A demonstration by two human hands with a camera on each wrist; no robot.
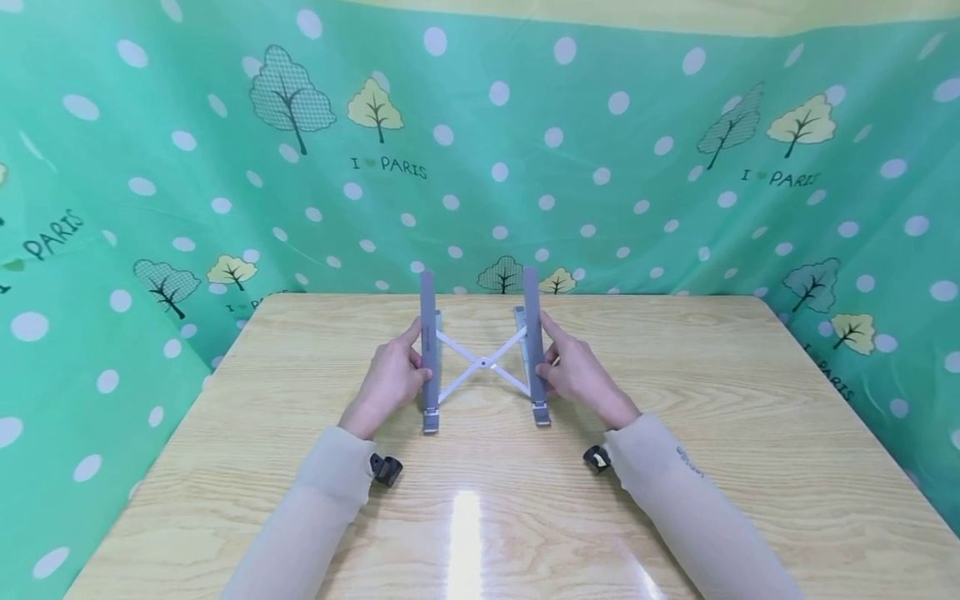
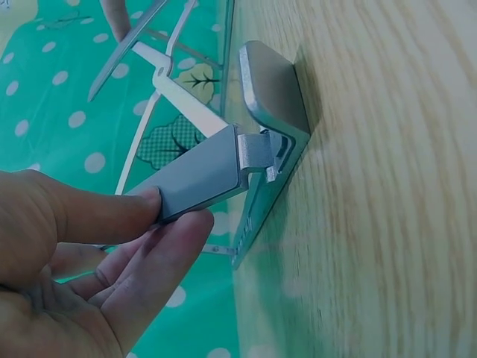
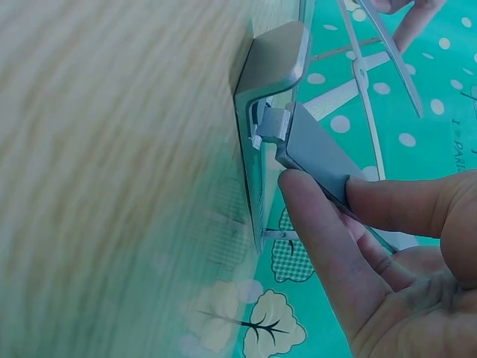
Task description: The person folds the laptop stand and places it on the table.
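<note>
A grey folding laptop stand (image 1: 428, 333) stands opened out on the wooden table, its two long arms joined by crossed struts (image 1: 484, 363). My left hand (image 1: 387, 372) pinches the left arm between thumb and fingers. On the opposite side, my right hand (image 1: 583, 375) pinches the right arm the same way. In the left wrist view, the held arm (image 2: 201, 175) is raised at an angle from its base rail, hinged near a bent front lip (image 2: 276, 82). The right wrist view shows the right arm (image 3: 317, 149) lifted likewise, beside its own lip (image 3: 276, 60).
The light wooden table (image 1: 712, 375) extends on both sides and toward me. A green dotted cloth (image 1: 465, 183) with tree prints hangs behind and along the sides. Black camera mounts (image 1: 386, 469) sit at both wrists. Bright glare (image 1: 465, 542) lies on the near tabletop.
</note>
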